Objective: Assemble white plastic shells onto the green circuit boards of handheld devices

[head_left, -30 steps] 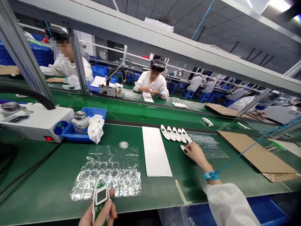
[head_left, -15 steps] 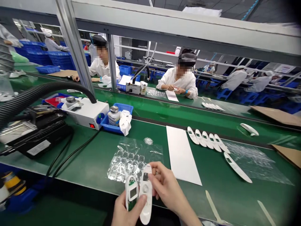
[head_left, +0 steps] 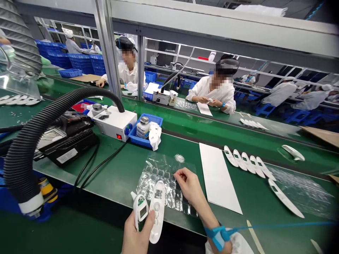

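My left hand (head_left: 136,234) is closed around two parts side by side. One is a white handheld device half (head_left: 137,208) with a pointed tip, a green circuit board and a small grey screen. The other is a long white cover shell (head_left: 156,224) with a window and round button holes. Over the clear plastic sheet (head_left: 150,176), which bears rows of small square clear pieces, hovers my right hand (head_left: 191,187). Its thumb and forefinger are pinched together; whatever is between them is too small to make out. A blue strap (head_left: 218,237) circles that wrist.
Right of the sheet lies white paper (head_left: 218,176), with several white shells (head_left: 245,160) in a row beyond. A blue tray (head_left: 140,141) holds a bottle and tissue. At left stand a white box (head_left: 116,123) and black hose (head_left: 19,158). Co-workers (head_left: 214,88) sit opposite.
My right hand has left the cover shell and moved over the plastic sheet, its fingers pinched. My left hand still holds both parts. The view has turned left.
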The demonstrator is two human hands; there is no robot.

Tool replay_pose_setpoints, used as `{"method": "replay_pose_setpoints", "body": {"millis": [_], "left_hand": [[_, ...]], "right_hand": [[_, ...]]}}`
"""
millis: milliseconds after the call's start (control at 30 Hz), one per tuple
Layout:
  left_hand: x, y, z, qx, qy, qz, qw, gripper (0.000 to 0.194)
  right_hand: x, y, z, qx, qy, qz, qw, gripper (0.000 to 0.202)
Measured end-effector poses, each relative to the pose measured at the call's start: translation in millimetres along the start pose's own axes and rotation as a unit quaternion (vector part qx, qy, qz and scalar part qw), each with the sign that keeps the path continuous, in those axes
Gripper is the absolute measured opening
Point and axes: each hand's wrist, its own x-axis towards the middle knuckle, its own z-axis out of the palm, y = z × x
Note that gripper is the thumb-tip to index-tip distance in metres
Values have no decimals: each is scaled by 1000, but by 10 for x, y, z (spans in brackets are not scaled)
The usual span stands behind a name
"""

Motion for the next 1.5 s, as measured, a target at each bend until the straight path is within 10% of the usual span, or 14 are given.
{"method": "replay_pose_setpoints", "body": {"millis": [167,433,1033,1500], "left_hand": [[5,-25,-9,-3,3,-1,1000,52],[9,-93,37,8,5,37,999,43],[3,-114,64,23,2,41,999,42],[-57,-272,-224,-7,80,77,994,45]], "right_hand": [[-163,-193,-90,60,35,7,998,26],[-460,-651,-74,181,-84,24,980,27],[-534,-544,-24,164,-80,48,982,15],[-792,-811,462,436,-173,163,868,33]]}}
